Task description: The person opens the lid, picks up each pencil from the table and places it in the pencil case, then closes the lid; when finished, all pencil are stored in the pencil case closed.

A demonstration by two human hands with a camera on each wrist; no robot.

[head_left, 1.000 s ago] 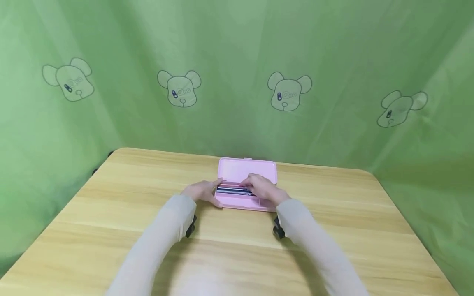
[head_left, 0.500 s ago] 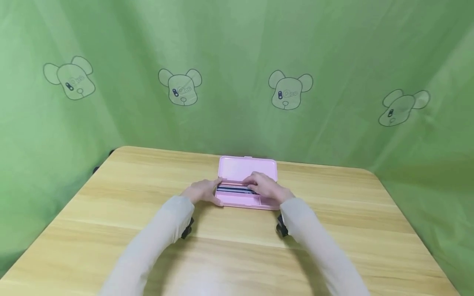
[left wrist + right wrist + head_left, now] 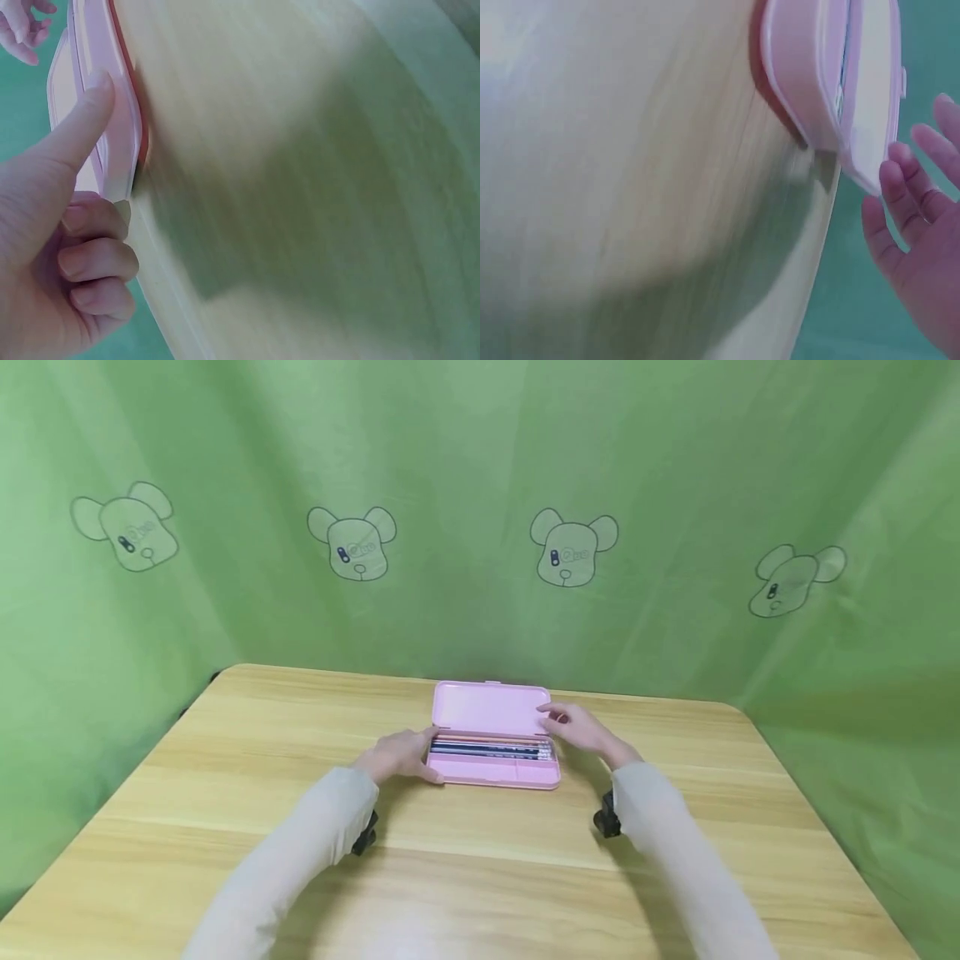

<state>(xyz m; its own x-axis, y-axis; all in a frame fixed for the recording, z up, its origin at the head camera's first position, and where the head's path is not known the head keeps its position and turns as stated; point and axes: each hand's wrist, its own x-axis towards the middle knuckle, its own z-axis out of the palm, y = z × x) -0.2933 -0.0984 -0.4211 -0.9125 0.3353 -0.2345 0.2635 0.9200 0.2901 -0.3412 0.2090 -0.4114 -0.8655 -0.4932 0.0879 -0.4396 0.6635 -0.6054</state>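
Observation:
A pink pencil case (image 3: 478,769) lies open near the table's far edge, its lid (image 3: 487,707) folded back away from me. Several dark pencils (image 3: 487,749) lie side by side in the long rear compartment, eraser ends to the right. My left hand (image 3: 397,753) grips the left end of the case; in the left wrist view the thumb presses its front side and the other fingers are curled by the corner. At the lid's right edge is my right hand (image 3: 585,731), holding nothing. The right wrist view shows its fingers (image 3: 900,217) spread and slightly bent beside the lid's corner.
The wooden table (image 3: 450,868) extends toward me and to both sides. Close behind its far edge hangs a green curtain (image 3: 450,618) with printed bear heads, which also runs along both sides. A dark device (image 3: 607,817) is strapped under the right wrist.
My right hand has left the pencils and moved right to the lid's edge, so the pencils' eraser ends now show. The left hand stays at the case's left end.

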